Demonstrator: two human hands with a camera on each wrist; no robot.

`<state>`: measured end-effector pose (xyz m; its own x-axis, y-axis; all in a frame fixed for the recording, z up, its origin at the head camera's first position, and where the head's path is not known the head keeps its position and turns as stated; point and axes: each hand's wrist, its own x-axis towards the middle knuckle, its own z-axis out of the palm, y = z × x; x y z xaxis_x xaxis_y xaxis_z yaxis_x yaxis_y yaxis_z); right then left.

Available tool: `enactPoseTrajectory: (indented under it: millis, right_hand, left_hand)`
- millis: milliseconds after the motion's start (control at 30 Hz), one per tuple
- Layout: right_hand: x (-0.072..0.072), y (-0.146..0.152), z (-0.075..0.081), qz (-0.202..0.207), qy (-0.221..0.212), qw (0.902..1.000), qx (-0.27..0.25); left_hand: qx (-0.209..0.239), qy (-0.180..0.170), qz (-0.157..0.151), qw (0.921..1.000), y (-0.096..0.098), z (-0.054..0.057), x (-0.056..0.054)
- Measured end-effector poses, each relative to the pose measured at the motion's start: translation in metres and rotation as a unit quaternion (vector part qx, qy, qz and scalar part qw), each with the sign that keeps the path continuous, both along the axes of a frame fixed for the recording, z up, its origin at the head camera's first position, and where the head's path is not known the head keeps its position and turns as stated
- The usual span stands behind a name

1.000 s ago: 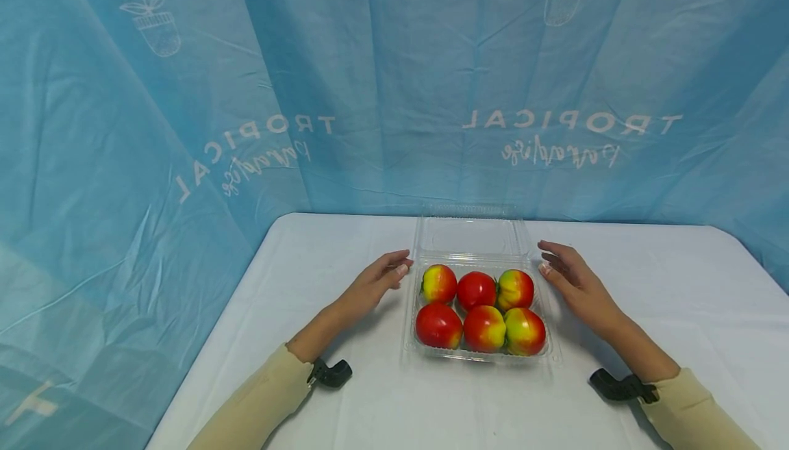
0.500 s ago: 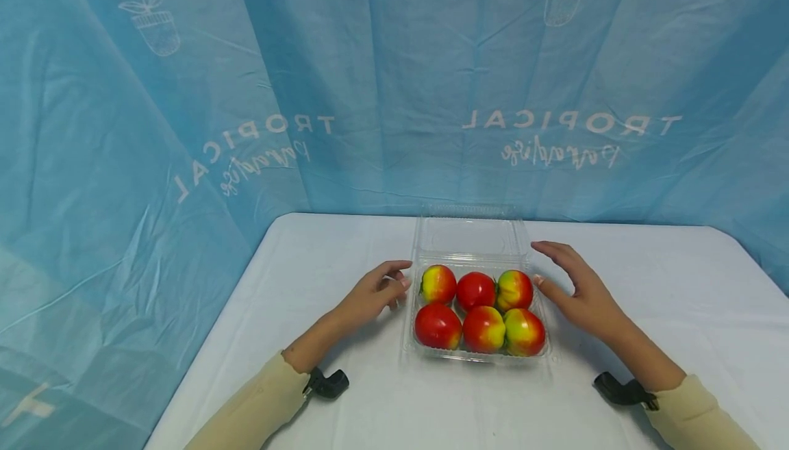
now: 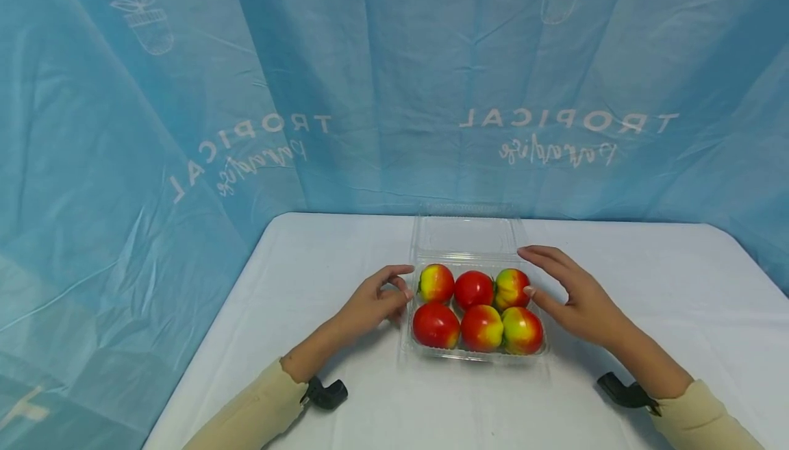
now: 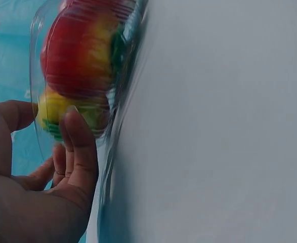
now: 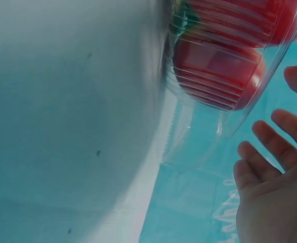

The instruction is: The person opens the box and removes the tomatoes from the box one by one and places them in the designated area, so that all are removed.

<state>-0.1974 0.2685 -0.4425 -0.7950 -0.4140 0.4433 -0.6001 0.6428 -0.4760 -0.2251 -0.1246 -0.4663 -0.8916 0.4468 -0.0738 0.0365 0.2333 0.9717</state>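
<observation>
A clear plastic clamshell box (image 3: 481, 357) sits on the table, its transparent lid (image 3: 465, 236) folded back toward the curtain. Inside lie several round, glossy red-and-yellow fruits (image 3: 436, 325) in two rows. My left hand (image 3: 370, 305) is at the box's left side, fingers loosely bent; in the left wrist view its thumb and fingertips (image 4: 79, 124) come right up to the clear wall. On the other side my right hand (image 3: 582, 299) is spread, thumb tip by the back right fruit (image 3: 512, 289) and fingers over the back right corner. Neither hand grips anything.
A white cloth (image 3: 666, 285) covers the table. Behind and to the left hangs a blue curtain (image 3: 419, 94) with printed lettering, close to the table's back edge. Dark wrist-worn devices (image 3: 327, 393) sit below both hands.
My right hand has moved left, from beside the box to over its right edge. The left hand has dropped slightly toward me along the left side. Box and fruits stay put.
</observation>
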Motion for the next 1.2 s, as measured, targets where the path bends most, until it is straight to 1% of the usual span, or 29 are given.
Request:
enactPoseTrajectory:
  millis: [267, 433, 567, 733, 967, 1200]
  right_hand:
    - [0.005, -0.006, 0.003, 0.031, 0.015, 0.9993, 0.017]
    - [0.006, -0.008, 0.002, 0.043, 0.014, 0.9986, 0.028]
    - [0.007, -0.009, 0.002, 0.043, 0.015, 0.9982, 0.041]
    - [0.01, -0.009, 0.001, 0.042, 0.014, 0.9973, 0.059]
    - [0.011, -0.01, 0.002, 0.052, 0.014, 0.9968, 0.06]
    - [0.011, -0.01, 0.003, 0.058, 0.016, 0.9957, 0.07]
  left_hand:
    - [0.051, -0.012, -0.008, 0.9986, 0.002, -0.004, 0.003]
    - [0.096, -0.032, -0.013, 0.9948, 0.003, -0.007, 0.006]
    - [0.118, -0.047, -0.015, 0.9918, 0.004, -0.008, 0.008]
    - [0.134, -0.058, -0.015, 0.9892, 0.004, -0.009, 0.01]
    - [0.151, -0.068, -0.02, 0.9861, 0.005, -0.009, 0.012]
    - [0.154, -0.074, -0.021, 0.985, 0.005, -0.008, 0.013]
